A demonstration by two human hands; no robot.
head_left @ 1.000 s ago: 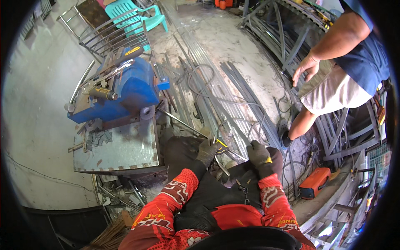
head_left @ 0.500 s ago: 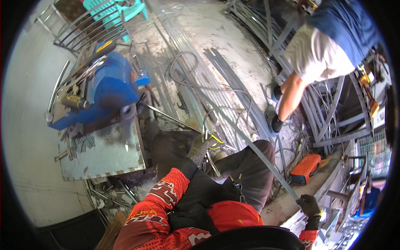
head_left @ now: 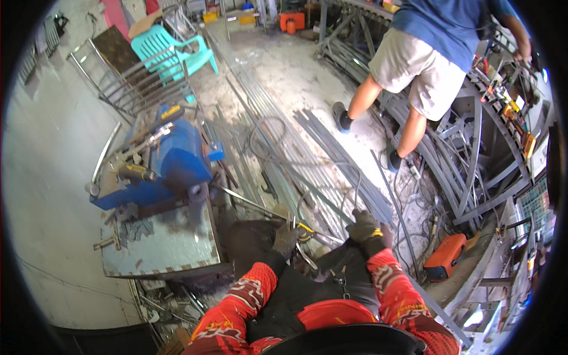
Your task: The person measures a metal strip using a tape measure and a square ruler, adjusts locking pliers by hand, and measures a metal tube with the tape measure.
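My right hand [head_left: 365,228], in a dark glove, is closed around a long narrow metal bar [head_left: 326,201]. The bar slants from the floor ahead, past my right thigh, toward the lower right. In front of my lap my gloved left hand [head_left: 286,241] is closed by a small yellow-and-black tool [head_left: 305,232] whose exact kind is unclear. Slim bright metal pieces [head_left: 306,258] stick out around that hand, and its fingers are partly hidden.
At left, a blue machine [head_left: 177,157] with hand tools on top stands on a metal-topped bench [head_left: 160,251]. Metal lengths [head_left: 349,160] and a looped cable [head_left: 319,163] cover the floor ahead. A person [head_left: 414,65] stands by metal frames [head_left: 473,160]. An orange case [head_left: 445,257] lies at right.
My right hand has moved from the lower right up along the bar to near my right knee. The view has tilted up, and the other person's legs now show more fully.
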